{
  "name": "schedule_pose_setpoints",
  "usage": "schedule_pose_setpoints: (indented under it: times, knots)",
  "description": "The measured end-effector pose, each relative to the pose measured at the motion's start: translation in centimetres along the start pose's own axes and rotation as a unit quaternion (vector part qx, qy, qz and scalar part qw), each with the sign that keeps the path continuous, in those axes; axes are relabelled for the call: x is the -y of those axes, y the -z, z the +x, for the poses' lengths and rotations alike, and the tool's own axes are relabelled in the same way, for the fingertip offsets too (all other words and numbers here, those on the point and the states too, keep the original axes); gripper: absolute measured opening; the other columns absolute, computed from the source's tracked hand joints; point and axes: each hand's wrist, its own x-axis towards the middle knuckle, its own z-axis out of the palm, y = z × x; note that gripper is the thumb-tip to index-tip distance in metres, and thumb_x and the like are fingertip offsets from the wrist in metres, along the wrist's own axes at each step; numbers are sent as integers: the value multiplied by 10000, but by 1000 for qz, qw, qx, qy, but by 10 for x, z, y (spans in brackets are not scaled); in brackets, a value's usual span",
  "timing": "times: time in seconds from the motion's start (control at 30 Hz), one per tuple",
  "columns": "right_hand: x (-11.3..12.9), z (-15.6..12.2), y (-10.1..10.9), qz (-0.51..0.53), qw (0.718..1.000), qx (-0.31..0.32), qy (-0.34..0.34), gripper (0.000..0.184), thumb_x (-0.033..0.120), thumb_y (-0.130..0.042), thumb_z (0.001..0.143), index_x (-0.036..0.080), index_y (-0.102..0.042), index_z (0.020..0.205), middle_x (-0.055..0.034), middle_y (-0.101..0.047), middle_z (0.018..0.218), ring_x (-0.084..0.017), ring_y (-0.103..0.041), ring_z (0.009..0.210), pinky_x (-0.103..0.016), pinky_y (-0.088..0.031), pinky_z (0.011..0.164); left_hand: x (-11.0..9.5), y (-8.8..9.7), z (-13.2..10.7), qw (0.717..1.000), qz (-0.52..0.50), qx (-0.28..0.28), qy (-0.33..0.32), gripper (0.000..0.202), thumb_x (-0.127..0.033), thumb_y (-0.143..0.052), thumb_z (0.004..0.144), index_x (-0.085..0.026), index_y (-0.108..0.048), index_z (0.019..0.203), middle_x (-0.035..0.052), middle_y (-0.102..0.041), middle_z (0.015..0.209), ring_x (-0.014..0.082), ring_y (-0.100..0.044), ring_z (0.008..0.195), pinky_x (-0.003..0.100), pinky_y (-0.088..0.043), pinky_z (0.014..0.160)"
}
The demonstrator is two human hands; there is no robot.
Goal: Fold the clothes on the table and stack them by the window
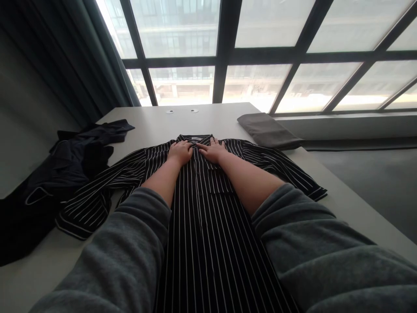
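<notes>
Shirt: we have a black shirt [203, 243] with thin white stripes lying on the table [221, 119], buttoned front up, its collar [196, 138] pointing away from us toward the window.
Sleeves: we see both spread outward, the left one [87, 200] bent and creased, the right one [286, 169] slanting back toward us.
Left hand: ours [180, 153] rests palm down on the shirt just below the collar, fingers close together and a little curled near the button line; we cannot tell whether the fingertips pinch any cloth.
Right hand: ours [213, 152] lies on the other side of the button line, fingers spread wide and fairly flat on the fabric, thumb pointing toward the left hand, with no cloth gripped that we can see.
Our arms: grey sleeves [127, 252] pushed up to about the elbows, both forearms reaching across the shirt.
Dark clothes: to our left, a rumpled heap [78, 152] sits beside the shirt's cuff.
Grey cloth: to our right, a folded piece [267, 130] lies beyond the shirt's shoulder.
Window: ahead of us, bright panes [182, 26] in dark frames, a dark curtain [71, 52] on the left.
</notes>
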Motion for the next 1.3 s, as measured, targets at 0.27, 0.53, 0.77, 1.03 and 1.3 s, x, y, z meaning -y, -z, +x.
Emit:
schedule_pose_setpoints:
  times: [0.27, 0.53, 0.77, 1.03, 1.3]
  knots:
    - [-14, 0, -4, 12, 994, -79, 72, 523, 507, -429, 1093, 363, -545, 1583, -81, -265, 1769, -365, -168, 1643, -635, -168, 1293, 3, -2, 15, 996, 10, 77, 50, 637, -483, -300, 1054, -307, -404, 1658, 34, -257, 1777, 254, -253, 1639, 504, -234, 1317]
    - [-16, 1, -9, 17, 980, -92, 175, 531, 370, -440, 1094, 223, -521, 1598, -121, -474, 1660, -278, -390, 1562, -584, -179, 1313, 2, -5, 16, 995, -4, 62, 76, 617, -470, -355, 1036, -302, -450, 1622, 61, -300, 1767, 283, -285, 1621, 527, -257, 1298]
    - [-16, -1, -7, 11, 981, -96, 171, 510, 420, -521, 1076, 286, -574, 1565, -114, -485, 1640, -298, -438, 1522, -522, -259, 1296, -1, -1, -2, 995, 0, -79, 53, 283, -355, -514, 992, -245, -710, 1164, 136, -707, 1272, 343, -603, 1240, 496, -482, 1064]
    - [-16, -5, -8, 40, 960, -154, 230, 394, 288, -593, 1014, 198, -747, 1366, -117, -586, 1540, -276, -546, 1424, -438, -371, 1263, 5, -1, 2, 996, -24, -79, 33, 183, -313, -548, 997, -242, -704, 1061, 98, -743, 1163, 280, -677, 1120, 409, -522, 1004]
    - [-15, -4, -7, 26, 961, -146, 234, 449, 387, -560, 1040, 183, -730, 1402, -87, -593, 1564, -276, -462, 1521, -441, -326, 1303, 8, 0, 2, 995, -37, -86, 33, 208, -356, -576, 1003, -251, -736, 1083, 67, -800, 1064, 277, -726, 1043, 401, -555, 970]
